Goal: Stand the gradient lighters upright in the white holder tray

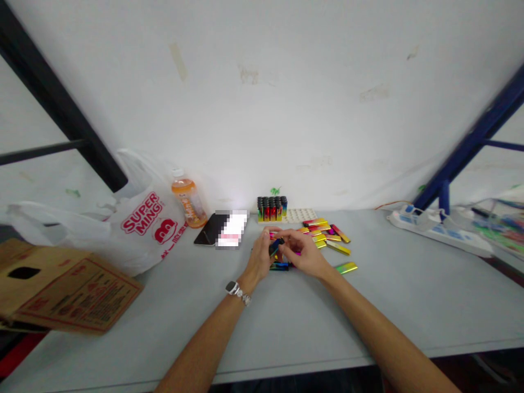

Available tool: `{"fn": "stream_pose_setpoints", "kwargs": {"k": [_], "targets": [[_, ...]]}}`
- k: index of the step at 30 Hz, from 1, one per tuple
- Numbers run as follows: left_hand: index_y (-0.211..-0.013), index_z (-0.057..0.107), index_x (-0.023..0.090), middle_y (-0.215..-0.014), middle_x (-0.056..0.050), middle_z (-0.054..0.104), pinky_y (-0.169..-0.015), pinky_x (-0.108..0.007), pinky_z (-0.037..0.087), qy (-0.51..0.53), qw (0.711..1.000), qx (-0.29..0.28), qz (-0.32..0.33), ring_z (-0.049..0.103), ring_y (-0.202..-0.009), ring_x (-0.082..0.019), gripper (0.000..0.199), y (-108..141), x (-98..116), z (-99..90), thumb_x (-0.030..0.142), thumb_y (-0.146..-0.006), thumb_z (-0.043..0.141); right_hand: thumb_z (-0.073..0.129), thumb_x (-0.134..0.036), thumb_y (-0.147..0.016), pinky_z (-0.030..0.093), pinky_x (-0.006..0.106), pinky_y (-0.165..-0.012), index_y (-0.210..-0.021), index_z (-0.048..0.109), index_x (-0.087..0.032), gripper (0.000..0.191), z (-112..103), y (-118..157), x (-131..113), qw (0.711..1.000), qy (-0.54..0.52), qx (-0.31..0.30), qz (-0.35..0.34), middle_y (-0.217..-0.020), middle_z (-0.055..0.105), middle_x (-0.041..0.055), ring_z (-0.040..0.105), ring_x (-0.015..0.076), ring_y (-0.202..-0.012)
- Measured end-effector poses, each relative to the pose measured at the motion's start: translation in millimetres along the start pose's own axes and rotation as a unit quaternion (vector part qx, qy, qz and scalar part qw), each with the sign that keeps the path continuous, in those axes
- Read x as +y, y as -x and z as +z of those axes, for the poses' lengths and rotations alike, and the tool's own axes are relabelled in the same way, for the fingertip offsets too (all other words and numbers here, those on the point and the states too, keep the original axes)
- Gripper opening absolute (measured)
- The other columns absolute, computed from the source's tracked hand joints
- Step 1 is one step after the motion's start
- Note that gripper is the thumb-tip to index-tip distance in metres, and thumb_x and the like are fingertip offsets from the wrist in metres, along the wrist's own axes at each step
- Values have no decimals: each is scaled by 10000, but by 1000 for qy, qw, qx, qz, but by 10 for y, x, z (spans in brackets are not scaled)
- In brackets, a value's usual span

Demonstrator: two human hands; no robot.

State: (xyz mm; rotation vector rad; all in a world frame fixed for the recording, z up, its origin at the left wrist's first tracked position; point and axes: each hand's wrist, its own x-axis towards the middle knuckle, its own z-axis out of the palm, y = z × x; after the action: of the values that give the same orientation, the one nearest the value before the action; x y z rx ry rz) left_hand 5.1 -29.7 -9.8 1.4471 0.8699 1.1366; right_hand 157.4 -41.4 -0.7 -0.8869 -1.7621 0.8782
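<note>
Close together over the middle of the table, my left hand (257, 257) and my right hand (306, 254) meet around a small dark piece with a shiny blue side (275, 246). Both sets of fingers are curled on it, and its exact kind is partly hidden. Beneath them lie more shiny blue and dark pieces (279, 267). Just right of my right hand is a loose pile of flat, glossy yellow, pink and red pieces (338, 248), with a green-yellow one (346, 268) nearer me. Behind my hands, several black-topped colourful pieces (272, 209) stand upright in a white pegboard-like rack (303, 215).
On the left are a cardboard box (77, 295), a white plastic bag (143, 229), an orange drink bottle (190, 199) and a dark tablet or phone (208, 229). A white power strip (442, 234) lies at the right. A wall closes off the table's back edge.
</note>
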Motion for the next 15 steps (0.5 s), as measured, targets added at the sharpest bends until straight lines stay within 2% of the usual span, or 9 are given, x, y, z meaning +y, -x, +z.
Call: {"fn": "stream_pose_setpoints", "kwargs": {"k": [2,4,6,8,11,13,15], "targets": [[-1218,483,195,-633,25,586,-373,-199,314,7,1000,9,3,451,-409,-98,668,1,4,4,726,-915,214,647,-419,-861,390,216,-481,-1074,634,-181,319,-38,-3,-12,998,-51,-5,29,-621,559,-42,492,98,-501],[-1249,460,201,-662,20,602,-372,-195,329,-7,999,36,10,495,-431,-105,640,-7,9,-1,703,-928,226,698,-465,-815,414,216,-471,-1033,620,-179,368,-87,-2,-32,994,-92,2,62,-601,564,-53,517,100,-483],[-1246,460,204,-738,-1,630,-381,-197,366,-36,996,80,13,562,-494,-122,592,-25,13,-19,673,-940,266,727,-516,-774,443,225,-459,-974,596,-180,412,-152,-16,-42,989,-113,36,88,-587,585,-52,540,108,-458],[-1223,471,206,-815,-21,650,-400,-206,405,-72,990,123,16,597,-549,-134,535,-54,12,-49,640,-945,327,727,-565,-752,446,231,-428,-911,559,-188,442,-240,-68,-25,984,-110,99,97,-556,594,-51,531,112,-413],[-1120,533,193,-900,-50,664,-541,-245,498,-140,976,160,41,636,-694,-156,408,-114,-11,-108,547,-948,425,704,-601,-753,420,224,-395,-867,527,-199,454,-406,-243,75,976,-53,195,80,-519,591,-49,512,113,-380],[-1025,573,182,-919,-59,663,-644,-274,515,-194,965,164,64,640,-782,-172,310,-153,-40,-143,465,-943,475,699,-587,-763,423,219,-409,-855,539,-195,433,-513,-410,182,975,14,212,70,-528,601,-38,534,117,-401],[-951,594,177,-901,-56,657,-693,-288,509,-236,954,163,82,631,-816,-178,237,-182,-74,-167,393,-935,498,687,-565,-778,436,220,-426,-838,552,-190,402,-592,-585,300,974,77,199,71,-542,615,-28,556,122,-416]]}}
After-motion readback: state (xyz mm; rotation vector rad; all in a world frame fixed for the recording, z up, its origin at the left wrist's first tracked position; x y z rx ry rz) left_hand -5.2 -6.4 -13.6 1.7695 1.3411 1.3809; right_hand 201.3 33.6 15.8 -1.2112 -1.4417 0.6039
